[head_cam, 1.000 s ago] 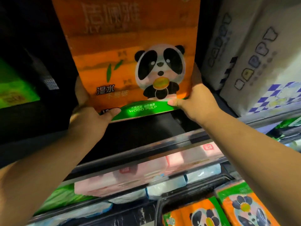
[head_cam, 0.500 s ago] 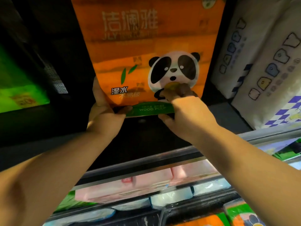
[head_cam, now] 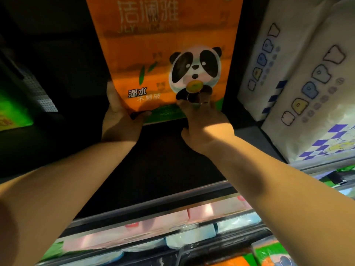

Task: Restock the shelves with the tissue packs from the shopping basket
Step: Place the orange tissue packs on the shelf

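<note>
A tall orange tissue pack (head_cam: 153, 54) with a panda picture and a green bottom band stands upright on the dark shelf (head_cam: 163, 154), deep inside it. My left hand (head_cam: 121, 120) grips its lower left corner, thumb on the front and fingers round the side. My right hand (head_cam: 203, 120) presses against the lower front of the pack with its fingers laid over the panda. The black shopping basket (head_cam: 221, 250) shows at the bottom edge, with another orange and green pack (head_cam: 269, 254) in it.
White packs with pastel letters (head_cam: 299, 77) stand right of the orange pack. A green pack (head_cam: 11, 112) sits at the far left of the shelf. Below the shelf rail (head_cam: 153, 206) lie pink packs (head_cam: 153, 225) and pale blue packs (head_cam: 192, 237).
The orange pack has gone further back into the shelf and now stands on it. My right hand moved from its right edge to its front face. My left hand stayed on the lower left corner.
</note>
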Demonstrator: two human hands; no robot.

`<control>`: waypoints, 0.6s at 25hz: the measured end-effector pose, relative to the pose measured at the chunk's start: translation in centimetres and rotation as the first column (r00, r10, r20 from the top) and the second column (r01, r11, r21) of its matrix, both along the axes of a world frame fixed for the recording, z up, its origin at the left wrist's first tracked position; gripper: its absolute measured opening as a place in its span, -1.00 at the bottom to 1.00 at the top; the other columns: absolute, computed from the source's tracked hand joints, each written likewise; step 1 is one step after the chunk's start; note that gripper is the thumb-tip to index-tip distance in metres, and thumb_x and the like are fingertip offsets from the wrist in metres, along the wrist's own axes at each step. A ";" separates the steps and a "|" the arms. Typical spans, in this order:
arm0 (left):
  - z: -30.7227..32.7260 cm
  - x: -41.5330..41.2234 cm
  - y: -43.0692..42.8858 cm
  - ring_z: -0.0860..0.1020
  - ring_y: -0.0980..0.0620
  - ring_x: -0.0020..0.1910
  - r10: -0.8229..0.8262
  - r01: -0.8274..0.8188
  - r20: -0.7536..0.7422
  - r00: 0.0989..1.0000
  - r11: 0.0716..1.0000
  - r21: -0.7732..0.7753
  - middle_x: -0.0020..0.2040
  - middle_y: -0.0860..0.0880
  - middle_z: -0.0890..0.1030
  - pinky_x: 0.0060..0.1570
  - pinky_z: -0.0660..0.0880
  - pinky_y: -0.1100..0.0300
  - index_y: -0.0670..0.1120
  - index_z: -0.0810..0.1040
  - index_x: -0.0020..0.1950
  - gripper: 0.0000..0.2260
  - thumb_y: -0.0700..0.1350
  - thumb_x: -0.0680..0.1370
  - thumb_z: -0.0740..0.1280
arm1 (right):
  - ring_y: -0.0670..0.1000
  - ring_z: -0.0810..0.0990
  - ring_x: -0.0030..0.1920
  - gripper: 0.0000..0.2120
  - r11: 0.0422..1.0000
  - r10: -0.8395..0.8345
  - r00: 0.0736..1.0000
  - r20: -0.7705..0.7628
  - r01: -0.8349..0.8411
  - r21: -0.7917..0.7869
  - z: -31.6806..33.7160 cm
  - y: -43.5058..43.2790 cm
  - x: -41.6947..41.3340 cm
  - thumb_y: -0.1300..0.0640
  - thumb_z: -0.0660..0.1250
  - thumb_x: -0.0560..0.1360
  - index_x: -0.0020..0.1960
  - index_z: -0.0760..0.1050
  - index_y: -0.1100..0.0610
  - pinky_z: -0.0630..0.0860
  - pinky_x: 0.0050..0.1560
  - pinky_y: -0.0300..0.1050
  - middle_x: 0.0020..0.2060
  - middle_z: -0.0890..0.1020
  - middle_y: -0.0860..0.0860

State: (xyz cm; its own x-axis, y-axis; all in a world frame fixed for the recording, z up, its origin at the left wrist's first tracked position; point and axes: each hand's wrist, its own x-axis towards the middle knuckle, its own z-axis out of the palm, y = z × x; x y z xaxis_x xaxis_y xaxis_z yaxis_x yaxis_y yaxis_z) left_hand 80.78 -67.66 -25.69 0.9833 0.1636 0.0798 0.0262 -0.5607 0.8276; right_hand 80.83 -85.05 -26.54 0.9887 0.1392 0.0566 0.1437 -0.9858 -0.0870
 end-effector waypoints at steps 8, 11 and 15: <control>-0.9 2.3 -0.5 0.44 0.11 0.12 0.016 -0.003 0.095 0.995 0.991 -0.130 0.17 0.08 0.47 0.01 0.33 0.36 0.14 0.25 0.23 -0.62 -0.11 0.55 0.36 | 0.27 0.02 0.53 -0.43 1.000 -0.026 0.995 -0.101 0.025 -0.004 -0.5 0.6 1.8 -0.16 0.10 0.61 0.55 -0.08 -0.25 0.27 0.38 0.24 0.55 -0.22 0.15; -0.8 3.2 0.2 0.44 0.09 0.23 0.003 0.008 0.134 0.991 0.997 -0.083 0.31 0.03 0.45 0.08 0.36 0.32 0.08 0.23 0.37 -0.53 -0.17 0.55 0.36 | 0.29 0.05 0.52 -0.42 0.999 -0.036 0.995 -0.095 0.038 0.012 -1.0 0.8 2.2 -0.16 0.09 0.62 0.54 -0.12 -0.26 0.30 0.35 0.25 0.55 -0.26 0.16; -0.8 3.4 1.5 0.40 -0.06 0.27 0.061 -0.093 0.205 0.977 0.984 0.152 0.36 -0.10 0.33 0.16 0.40 0.09 0.04 0.16 0.48 -0.30 -0.13 0.45 0.45 | 0.29 0.03 0.52 -0.41 0.999 -0.045 0.992 -0.121 0.047 0.014 -1.0 0.6 2.9 -0.16 0.08 0.62 0.55 -0.15 -0.27 0.32 0.35 0.24 0.55 -0.26 0.16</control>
